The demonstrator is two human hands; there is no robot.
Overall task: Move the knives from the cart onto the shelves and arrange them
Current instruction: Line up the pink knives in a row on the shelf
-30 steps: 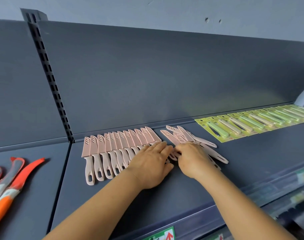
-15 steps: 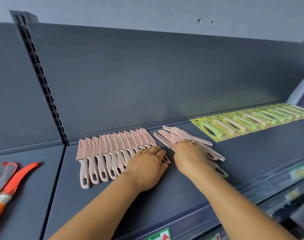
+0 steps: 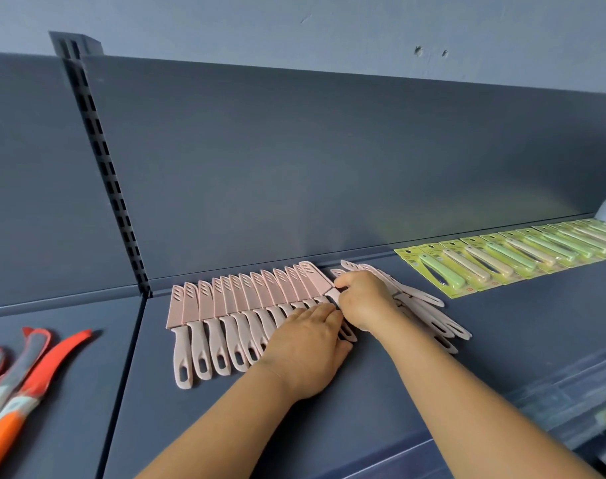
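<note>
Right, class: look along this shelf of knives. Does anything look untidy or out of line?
Yes. The pink knives under the right hand lie in a loose pile, crossing at mixed angles, unlike the neat overlapped pink row steadied by the left hand. The green packs look orderly.

Orange knives cut off at left edge

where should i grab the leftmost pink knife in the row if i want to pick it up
Take the leftmost pink knife by its handle, coming from the shelf's front edge. The handle points toward you and sticks out clear below the sheath, with a loop hole at its end. Its left side is open; the next knife overlaps it on the right, so pinch top and left.
</note>
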